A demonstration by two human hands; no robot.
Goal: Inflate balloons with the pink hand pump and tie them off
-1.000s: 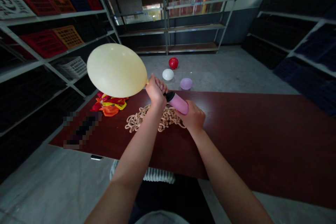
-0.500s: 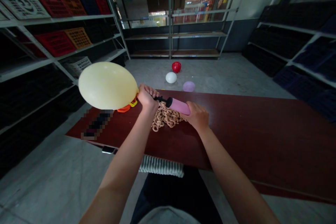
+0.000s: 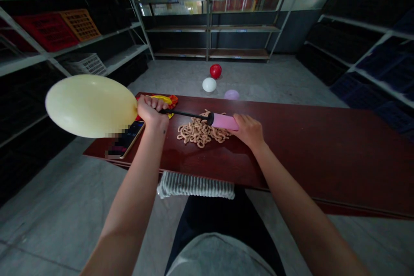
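A large pale yellow balloon point(image 3: 91, 105) extends to the left from my left hand point(image 3: 152, 111), whose fingers are wrapped round the pump's black handle end beside the balloon's neck. The black rod stretches between my hands. My right hand point(image 3: 249, 130) grips the far end of the pump's pink barrel point(image 3: 224, 121). Under the pump, a heap of tan rope-like loops point(image 3: 201, 133) lies on the dark red table point(image 3: 310, 142). Red, orange and yellow limp pieces point(image 3: 173, 100) lie just behind my left hand.
A phone point(image 3: 132, 138), partly blurred out, lies at the table's left end. Red point(image 3: 215, 71), white point(image 3: 209, 85) and purple point(image 3: 232, 94) balloons are on the floor beyond the table. Shelves with crates stand left and right; a ribbed grey cloth point(image 3: 197, 185) is at the near edge.
My left hand has moved left with the balloon, and the pump's rod is now drawn far out of the barrel. My right hand stays around the barrel. The view has tilted down slightly.
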